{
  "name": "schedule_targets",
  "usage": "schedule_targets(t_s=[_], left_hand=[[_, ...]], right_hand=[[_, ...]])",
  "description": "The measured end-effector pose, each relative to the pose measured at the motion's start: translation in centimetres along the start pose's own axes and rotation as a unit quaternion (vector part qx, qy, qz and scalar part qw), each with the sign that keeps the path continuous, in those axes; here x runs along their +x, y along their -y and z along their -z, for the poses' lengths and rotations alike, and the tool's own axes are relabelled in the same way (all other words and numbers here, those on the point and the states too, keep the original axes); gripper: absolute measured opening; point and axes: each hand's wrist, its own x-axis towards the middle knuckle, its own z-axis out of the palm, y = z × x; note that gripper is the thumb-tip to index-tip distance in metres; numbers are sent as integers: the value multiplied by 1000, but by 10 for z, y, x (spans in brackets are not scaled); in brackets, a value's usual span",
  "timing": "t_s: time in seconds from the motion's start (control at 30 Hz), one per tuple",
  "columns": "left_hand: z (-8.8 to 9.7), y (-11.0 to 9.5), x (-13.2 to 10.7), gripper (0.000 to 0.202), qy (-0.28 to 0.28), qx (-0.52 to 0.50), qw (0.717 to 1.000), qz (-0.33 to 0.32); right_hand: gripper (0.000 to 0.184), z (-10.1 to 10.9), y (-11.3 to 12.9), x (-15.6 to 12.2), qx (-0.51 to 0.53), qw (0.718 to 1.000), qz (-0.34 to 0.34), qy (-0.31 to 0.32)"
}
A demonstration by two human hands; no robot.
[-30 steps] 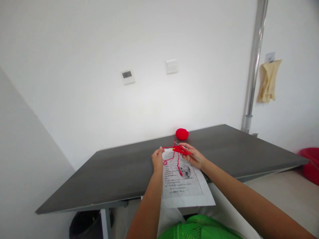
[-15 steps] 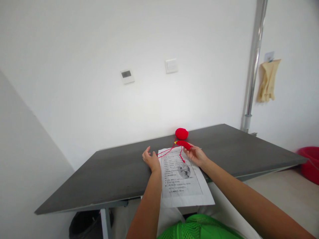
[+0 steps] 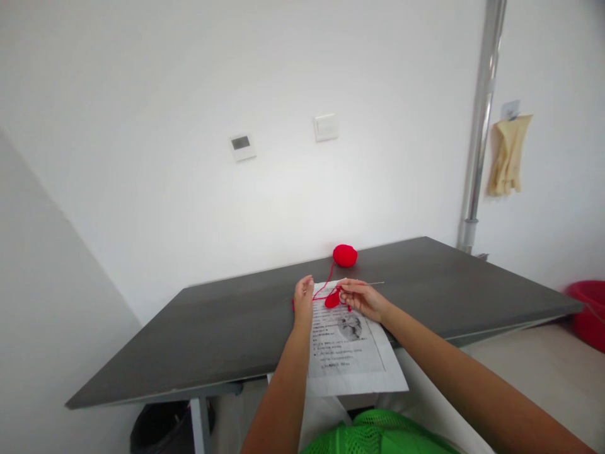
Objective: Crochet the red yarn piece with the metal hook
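- The grey table (image 3: 227, 328) is the landmark for everything here; it runs wide across the view, its far edge against the white wall (image 3: 189, 94), its near edge towards the person
- On that wall, above the table's middle, sit a small display panel (image 3: 241, 145) and, to its right, a white switch plate (image 3: 326, 127); a metal pole (image 3: 479, 126) rises past the table's far right corner, with pale rubber gloves (image 3: 509, 154) hanging just right of it
- Off the table's right end, lower down, a red basin (image 3: 588, 312) shows at the edge of view; under the table's near left leg stands a dark bin (image 3: 161, 429)
- A printed sheet (image 3: 350, 353) lies on the table's near side, its lower part overhanging the near edge; a green mesh item (image 3: 378, 435) lies below that edge
- The right hand (image 3: 363, 298) is over the sheet's top edge; its fingers are pinched narrow on a thin crochet hook (image 3: 368, 284), whose metal shaft sticks out to the right
- The left hand (image 3: 303, 299) is just left of the sheet's top corner, fingers upright and close together; red yarn runs to it, though how it grips the strand cannot be told
- A red yarn ball (image 3: 345, 255) rests near the table's far edge, beyond both hands
- A small red crochet piece (image 3: 332, 300) hangs between the two hands, at the hook's tip; strands link it to the ball
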Motion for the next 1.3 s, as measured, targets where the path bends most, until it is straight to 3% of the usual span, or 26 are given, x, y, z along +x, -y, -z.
schedule_targets(t_s=[0.07, 0.17, 0.27, 0.37, 0.53, 0.73, 0.83, 0.93, 1.03, 1.3], left_hand=[[-6, 2, -1, 22, 69, -21, 996, 57], [-9, 4, -2, 26, 115, -9, 986, 119], [-8, 4, -3, 39, 154, -13, 978, 138], [-6, 4, -5, 36, 192, -37, 970, 143], [-7, 3, -7, 31, 196, -37, 971, 132], [-9, -2, -9, 39, 202, -40, 969, 133], [-7, -2, -7, 36, 168, -20, 980, 109], [-2, 2, -1, 25, 72, 36, 995, 58], [3, 7, 4, 21, -5, 137, 990, 14], [2, 12, -1, 33, -24, 262, 963, -54]], right_hand=[[13, -3, -1, -1, -36, 999, -12, 4], [17, -7, -1, -4, -73, 997, -7, 5], [22, -10, -1, -5, -105, 994, 12, 6], [27, -11, -2, -6, -148, 988, 44, -18], [23, -13, -5, -6, -224, 967, 98, -69], [19, -10, -10, -3, -240, 964, 98, -57], [15, -7, -13, 0, -232, 969, 72, -54], [13, -5, -15, 2, -226, 970, 69, -63], [14, -5, -16, 2, -234, 968, 70, -62], [30, 0, -17, 9, -248, 947, 145, -143]])
